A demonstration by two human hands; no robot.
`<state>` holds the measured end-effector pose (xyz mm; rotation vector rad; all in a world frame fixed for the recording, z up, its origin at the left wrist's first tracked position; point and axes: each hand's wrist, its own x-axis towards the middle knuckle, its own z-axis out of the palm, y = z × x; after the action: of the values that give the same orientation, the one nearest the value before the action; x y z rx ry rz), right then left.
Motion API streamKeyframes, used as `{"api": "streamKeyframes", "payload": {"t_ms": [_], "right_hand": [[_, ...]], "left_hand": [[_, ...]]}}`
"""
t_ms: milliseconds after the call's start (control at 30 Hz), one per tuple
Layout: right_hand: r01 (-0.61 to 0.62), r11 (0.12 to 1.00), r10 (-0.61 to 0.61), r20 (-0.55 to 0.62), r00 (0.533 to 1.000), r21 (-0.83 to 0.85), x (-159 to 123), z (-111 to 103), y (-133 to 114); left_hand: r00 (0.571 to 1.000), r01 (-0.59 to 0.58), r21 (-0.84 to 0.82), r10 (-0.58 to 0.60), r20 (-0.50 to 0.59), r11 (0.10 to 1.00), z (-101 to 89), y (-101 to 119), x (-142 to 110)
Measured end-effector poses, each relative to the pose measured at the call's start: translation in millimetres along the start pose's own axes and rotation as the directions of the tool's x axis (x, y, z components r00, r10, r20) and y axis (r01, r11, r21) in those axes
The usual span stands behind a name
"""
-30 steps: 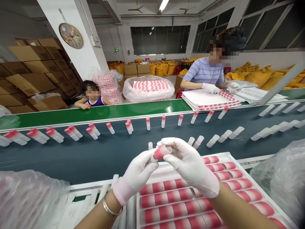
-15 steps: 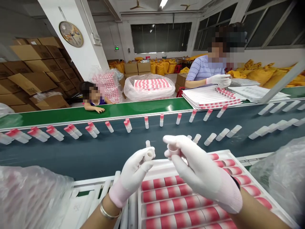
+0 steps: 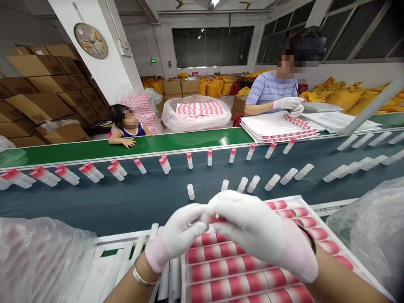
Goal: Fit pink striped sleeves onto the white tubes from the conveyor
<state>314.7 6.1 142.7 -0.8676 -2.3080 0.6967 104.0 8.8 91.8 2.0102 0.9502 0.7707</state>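
Note:
My left hand (image 3: 181, 231), in a white glove with a pink cuff, is closed; the small white tube it held a moment ago is now covered by fingers. Against its fingertips, my right hand (image 3: 252, 231) is closed around a red-and-white cap (image 3: 217, 219), of which only a little red shows. Whether cap and tube are joined is hidden. Below the right hand lies a white tray (image 3: 184, 277) with rows of similar red-to-white caps (image 3: 221, 269). Just beyond my hands, a bare white tube (image 3: 190, 192) stands on the dark conveyor belt (image 3: 151, 202).
Capped tubes (image 3: 210, 157) line the belt's far side, with more white tubes (image 3: 272, 182) at right. A green ledge (image 3: 183, 136) runs behind. Across it, a co-worker (image 3: 271, 90) handles a tray of caps; a child (image 3: 126, 130) leans at left. Plastic-wrapped bundles (image 3: 38, 256) flank me.
My hands have come together; the tube and the cap, apart and visible before, now meet between my fingers. The tubes on the belt have shifted slightly left in view.

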Motion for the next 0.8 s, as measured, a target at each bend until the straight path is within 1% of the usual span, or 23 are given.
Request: {"api": "streamKeyframes", "payload": {"t_ms": [33, 67, 133, 167, 200, 233, 300, 367, 400, 467, 567, 700, 800], "right_hand": [[0.007, 1.0, -0.007, -0.001, 1.0, -0.005, 0.5, 2.5, -0.5], [0.003, 1.0, -0.003, -0.025, 1.0, -0.006, 0.8, 5.4, -0.9], [-0.03, 0.999, 0.033, -0.138, 0.99, 0.02, 0.8, 11.7, -1.6], [-0.048, 0.997, 0.059, -0.207, 0.977, 0.057, 0.6, 14.7, -2.0], [-0.053, 0.993, 0.08, -0.263, 0.962, 0.109, 0.2, 17.2, -2.4], [-0.049, 0.984, 0.098, -0.289, 0.952, 0.171, -0.2, 19.2, -2.9], [-0.049, 0.958, 0.126, -0.261, 0.957, 0.281, -0.9, 21.3, -3.6], [-0.06, 0.944, 0.129, -0.194, 0.972, 0.326, -1.4, 21.1, -4.0], [-0.059, 0.943, 0.122, -0.176, 0.977, 0.326, -1.5, 20.6, -4.2], [-0.042, 0.951, 0.101, -0.178, 0.979, 0.307, -1.4, 19.7, -4.9], [-0.019, 0.966, 0.081, -0.229, 0.97, 0.259, -1.3, 21.4, -7.5], [-0.027, 0.985, 0.089, -0.369, 0.925, 0.169, -1.8, 29.4, -13.9], [-0.047, 0.992, 0.095, -0.463, 0.881, 0.116, -1.5, 36.3, -20.4]], "left_hand": [[1.0, -0.005, -0.03, 0.005, -0.009, 1.0, 1.2, 0.8, 0.3], [0.999, -0.008, -0.039, 0.006, -0.04, 0.999, 2.8, 1.9, 0.7], [0.991, -0.01, -0.01, 0.009, -0.136, 1.0, 7.3, 4.8, 1.2], [0.984, -0.011, -0.002, 0.011, -0.18, 1.0, 10.2, 6.4, 1.3], [0.976, -0.015, -0.015, 0.011, -0.216, 1.0, 13.4, 7.9, 1.0], [0.97, -0.021, -0.051, 0.008, -0.242, 0.998, 16.5, 9.3, 0.5], [0.966, -0.024, -0.16, -0.019, -0.258, 0.987, 22.0, 11.7, -1.3], [0.966, -0.031, -0.236, -0.031, -0.255, 0.971, 25.8, 13.8, -3.4], [0.968, -0.036, -0.244, -0.027, -0.251, 0.969, 27.1, 15.0, -4.4], [0.964, -0.047, -0.232, -0.016, -0.264, 0.972, 29.5, 17.5, -5.9], [0.942, -0.033, -0.222, -0.044, -0.334, 0.974, 34.7, 20.9, -7.5], [0.9, 0.001, -0.218, -0.095, -0.425, 0.976, 45.1, 22.8, -11.2], [0.862, -0.006, -0.237, -0.115, -0.493, 0.972, 52.2, 24.2, -12.7]]}}
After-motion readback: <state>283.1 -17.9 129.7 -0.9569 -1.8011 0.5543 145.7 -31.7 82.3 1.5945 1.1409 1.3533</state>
